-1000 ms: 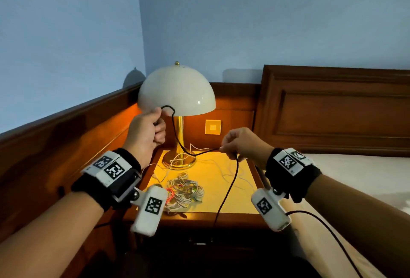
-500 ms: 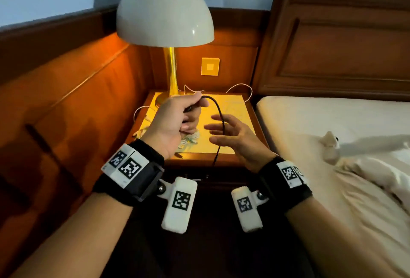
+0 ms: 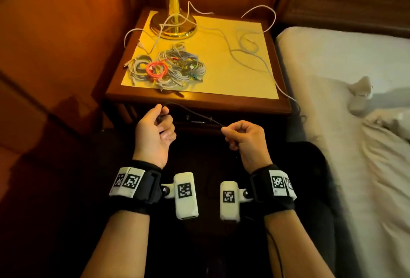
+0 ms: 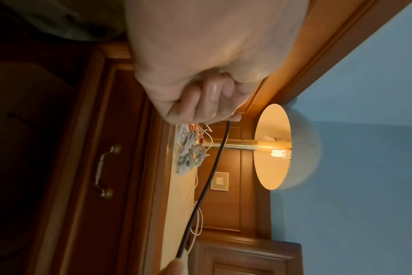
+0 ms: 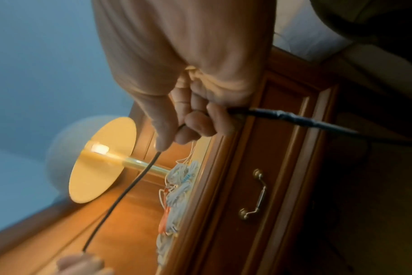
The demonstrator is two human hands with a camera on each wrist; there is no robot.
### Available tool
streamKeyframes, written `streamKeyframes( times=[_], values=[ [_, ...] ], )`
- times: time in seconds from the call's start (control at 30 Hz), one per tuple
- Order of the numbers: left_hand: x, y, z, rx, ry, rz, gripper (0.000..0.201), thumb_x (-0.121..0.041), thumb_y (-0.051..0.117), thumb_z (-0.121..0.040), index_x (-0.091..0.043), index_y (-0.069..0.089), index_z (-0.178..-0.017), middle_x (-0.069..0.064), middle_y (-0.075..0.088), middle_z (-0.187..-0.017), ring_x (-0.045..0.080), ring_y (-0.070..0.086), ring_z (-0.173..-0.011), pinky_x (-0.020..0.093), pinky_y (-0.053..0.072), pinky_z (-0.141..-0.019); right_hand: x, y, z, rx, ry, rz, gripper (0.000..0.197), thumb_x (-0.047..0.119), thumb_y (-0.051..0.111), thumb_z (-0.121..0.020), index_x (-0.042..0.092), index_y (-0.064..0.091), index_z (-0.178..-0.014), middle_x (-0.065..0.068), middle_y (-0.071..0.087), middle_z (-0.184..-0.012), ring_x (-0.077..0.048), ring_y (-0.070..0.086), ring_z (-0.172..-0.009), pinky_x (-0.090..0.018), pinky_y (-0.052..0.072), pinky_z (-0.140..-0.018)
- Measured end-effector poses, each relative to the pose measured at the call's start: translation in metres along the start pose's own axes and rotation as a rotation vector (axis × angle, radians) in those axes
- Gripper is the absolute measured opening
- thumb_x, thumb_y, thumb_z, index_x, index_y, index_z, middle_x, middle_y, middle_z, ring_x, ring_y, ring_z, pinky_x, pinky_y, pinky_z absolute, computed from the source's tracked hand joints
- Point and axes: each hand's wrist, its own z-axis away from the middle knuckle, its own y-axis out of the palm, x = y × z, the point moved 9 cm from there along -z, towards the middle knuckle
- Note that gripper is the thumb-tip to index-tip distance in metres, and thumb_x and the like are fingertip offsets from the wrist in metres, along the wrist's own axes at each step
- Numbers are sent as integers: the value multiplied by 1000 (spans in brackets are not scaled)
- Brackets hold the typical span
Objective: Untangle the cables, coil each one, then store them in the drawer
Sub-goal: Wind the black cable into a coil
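Observation:
A thin black cable stretches between my two hands in front of the nightstand. My left hand grips one end in a curled fist. My right hand pinches the cable further along, and the rest trails out behind the fingers. A tangle of grey and white cables with a red coil lies on the nightstand top. A loose white cable runs across the top and hangs off its right edge. The drawer front with its brass handle is closed, just below the top.
A brass lamp base stands at the back of the nightstand, its lit shade above. Wooden wall panelling closes off the left. A bed with white sheets lies to the right.
Both hands came down from above the nightstand top to in front of its edge. The right hand, open half a second ago, now pinches the black cable. The head view tilted downward.

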Motion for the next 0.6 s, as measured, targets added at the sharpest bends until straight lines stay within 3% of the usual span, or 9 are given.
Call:
streamKeyframes(
  times=[0.13, 0.23, 0.4, 0.53, 0.6],
  values=[
    [-3, -6, -1, -61, 113, -111, 32, -27, 35, -104, -18, 50, -78, -10, 27, -46, 6, 21, -39, 20, 21, -44, 6, 18, 2, 36, -85, 375, 20, 10, 72, -83, 12, 65, -65, -1, 60, -52, 1, 49, -43, -13, 39, -48],
    [-12, 4, 1, -52, 248, -286, 32, -24, 34, -105, -16, 52, -81, -9, 30, -48, 8, 24, -41, 20, 23, -44, 14, 40, 8, 131, -155, 510, 22, 10, 69, -85, 12, 67, -63, 1, 56, -46, 0, 48, -41, -10, 36, -48],
    [-14, 20, 6, -9, 326, -435, 31, -21, 43, -102, -16, 64, -80, -8, 37, -52, 8, 34, -52, 20, 29, -52, 36, 60, 24, 324, -205, 446, 27, 3, 56, -92, 3, 65, -67, -5, 48, -46, -4, 40, -39, -17, 34, -47],
    [-15, 38, 15, 31, 428, -599, 29, -17, 49, -100, -18, 67, -79, -7, 60, -74, 1, 54, -71, 14, 43, -72, 53, 60, 31, 370, -236, 361, 34, 2, 52, -94, 11, 58, -61, 5, 41, -44, -5, 34, -42, -21, 28, -46],
    [-11, 47, 18, 93, 447, -637, 27, -19, 50, -98, -19, 69, -78, -5, 67, -81, 4, 60, -82, 23, 47, -82, 61, 57, 34, 368, -241, 277, 36, 1, 50, -95, 11, 55, -61, 10, 40, -45, -4, 32, -43, -17, 26, -46]
  ],
)
